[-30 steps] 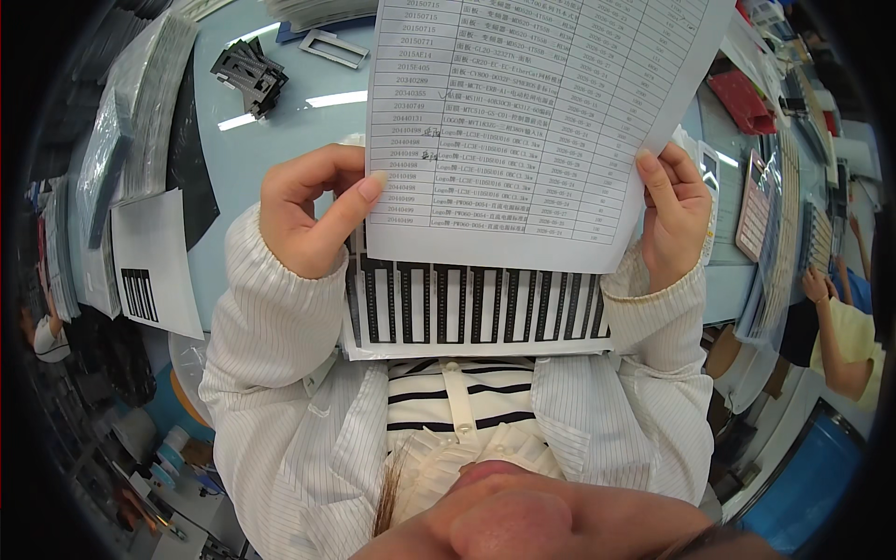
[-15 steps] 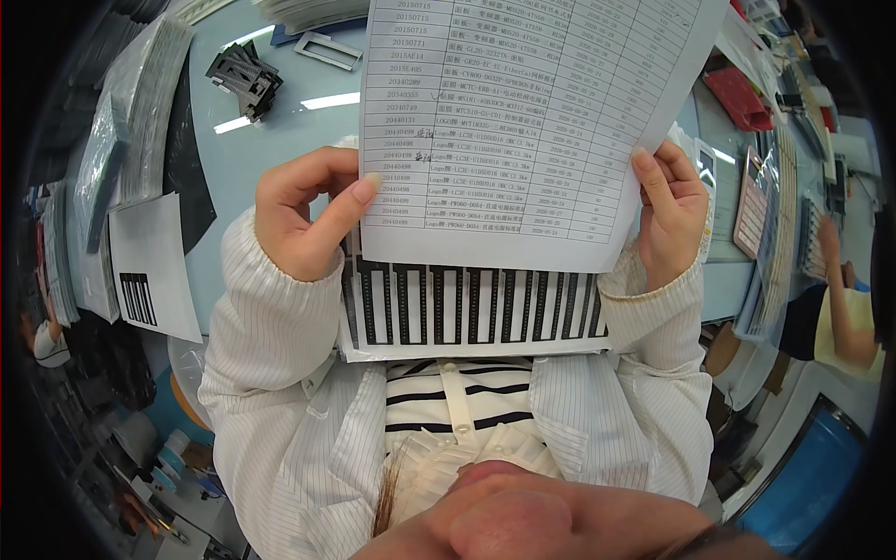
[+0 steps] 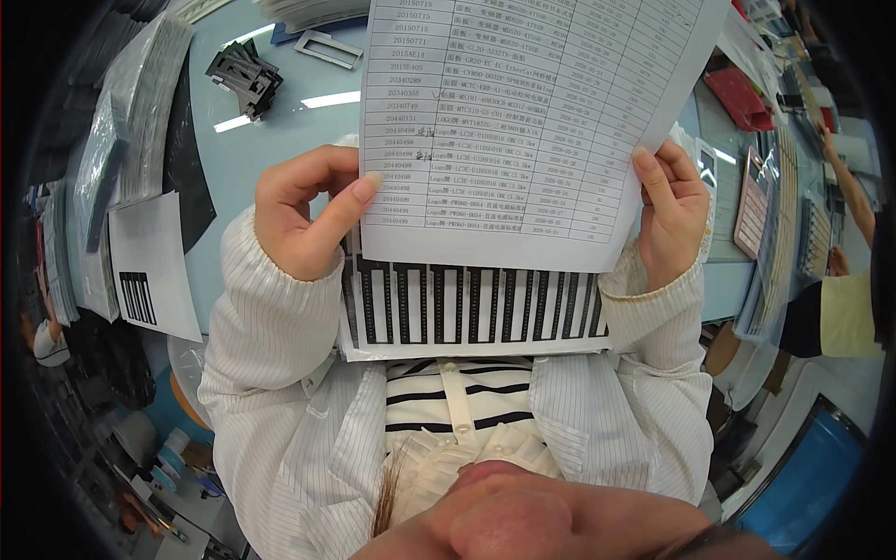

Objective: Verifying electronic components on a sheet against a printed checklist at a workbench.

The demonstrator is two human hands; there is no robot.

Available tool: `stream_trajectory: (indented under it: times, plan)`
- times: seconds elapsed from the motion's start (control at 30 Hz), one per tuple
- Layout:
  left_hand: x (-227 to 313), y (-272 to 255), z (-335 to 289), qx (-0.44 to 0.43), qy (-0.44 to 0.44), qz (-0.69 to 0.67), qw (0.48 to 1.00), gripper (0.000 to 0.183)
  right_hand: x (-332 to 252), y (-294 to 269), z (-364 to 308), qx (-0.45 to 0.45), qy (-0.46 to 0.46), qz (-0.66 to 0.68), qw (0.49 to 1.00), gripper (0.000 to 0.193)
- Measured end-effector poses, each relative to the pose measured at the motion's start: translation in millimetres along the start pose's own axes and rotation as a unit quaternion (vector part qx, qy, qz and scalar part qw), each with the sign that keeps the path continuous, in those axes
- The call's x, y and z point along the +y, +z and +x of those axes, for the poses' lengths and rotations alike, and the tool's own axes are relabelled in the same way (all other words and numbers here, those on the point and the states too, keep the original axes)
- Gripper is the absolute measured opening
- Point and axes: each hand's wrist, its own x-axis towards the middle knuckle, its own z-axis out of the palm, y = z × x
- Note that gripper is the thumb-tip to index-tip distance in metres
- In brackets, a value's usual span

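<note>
Filling the upper centre of the frame is the printed sheet (image 3: 523, 121), white, covered in a dense table of rows. It looks light and floppy, likely to sag or crease unless pinched near both lower edges, which is just where it's held. Beneath it, centre frame, lies the striped sheet (image 3: 471, 308), white with black upright bars, resting against the chest. The left hand (image 3: 303, 219), centre left, has thumb and fingers closed on the printed sheet's left edge. The right hand (image 3: 672, 210), centre right, pinches the right edge.
</note>
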Motion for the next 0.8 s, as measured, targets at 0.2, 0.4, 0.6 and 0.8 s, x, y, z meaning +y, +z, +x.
stream_trajectory:
  times: [0.2, 0.4, 0.6, 0.8]
  plan:
    - [1.5, -0.8, -0.7, 0.000, -0.006, 0.010, 1.000, 0.016, -0.8, 4.5, -0.3, 0.005, -0.010, -0.004, 1.000, 0.023]
    - [0.1, 1.2, 1.1, 0.001, -0.007, -0.001, 1.000, 0.016, -1.3, 2.5, -0.6, 0.016, -0.006, -0.009, 1.000, 0.023]
    - [0.4, 1.3, -0.7, 0.009, -0.015, -0.005, 1.000, 0.015, -3.0, 3.5, -0.8, 0.006, 0.008, -0.001, 1.000, 0.025]
    - [-3.4, 1.0, -1.2, 0.003, -0.005, 0.015, 1.000, 0.014, -2.7, 1.5, -0.8, -0.001, 0.008, 0.000, 1.000, 0.024]
